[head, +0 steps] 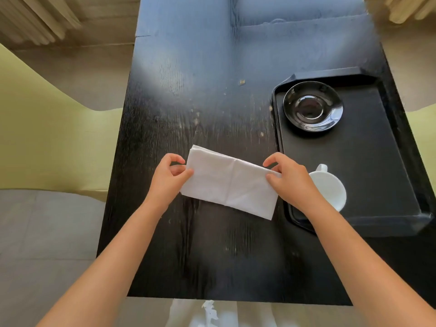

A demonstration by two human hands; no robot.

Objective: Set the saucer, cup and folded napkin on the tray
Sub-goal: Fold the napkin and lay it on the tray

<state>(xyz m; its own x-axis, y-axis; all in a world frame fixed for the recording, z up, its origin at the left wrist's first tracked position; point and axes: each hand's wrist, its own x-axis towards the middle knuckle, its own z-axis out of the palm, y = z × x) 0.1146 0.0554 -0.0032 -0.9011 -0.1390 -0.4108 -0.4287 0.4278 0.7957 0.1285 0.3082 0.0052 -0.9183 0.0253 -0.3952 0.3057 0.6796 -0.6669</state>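
Note:
A white napkin (230, 182), folded into a long rectangle, lies on the dark table in front of me. My left hand (168, 177) pinches its left end and my right hand (290, 178) pinches its right end. To the right stands a black tray (368, 161). A glossy black saucer (312, 106) sits in the tray's far left corner. A white cup (329, 187) stands in the tray's near left part, its handle pointing away from me, partly hidden behind my right hand.
The dark wooden table (200, 102) runs away from me, with small crumbs near its middle. Pale green seats flank it at left (47, 138) and right. The near table edge is just above my lap.

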